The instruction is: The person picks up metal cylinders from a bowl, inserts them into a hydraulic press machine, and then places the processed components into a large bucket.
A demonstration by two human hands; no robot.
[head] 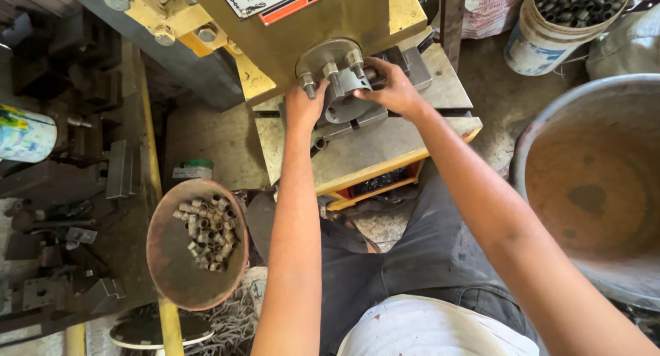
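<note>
Steel fixture parts (344,88) sit at the far centre of the scene, on the grey bed (371,146) of a yellow press machine (309,26), beneath a round plate with three bolts (330,60). A seated worker reaches both bare arms forward to them. The left hand (304,107) rests against the left side of the fixture just below the bolts, fingers curled out of sight, so whether it grips anything cannot be told. The right hand (388,88) is closed over the right side of the fixture, fingers wrapped around a small dark metal piece (371,73) at the plate's edge. To the near left, a rusty round pan (172,267) stands beside the worker's knee, holding a heap of short metal bushes (210,231). At the right edge, a large, shallow, rust-brown basin (591,191) stands on the floor. At the far right, a white bucket (543,40) holds dark tubular pieces. Steel blocks and scrap (75,191) lie along the left side, near a white container (26,135).
</note>
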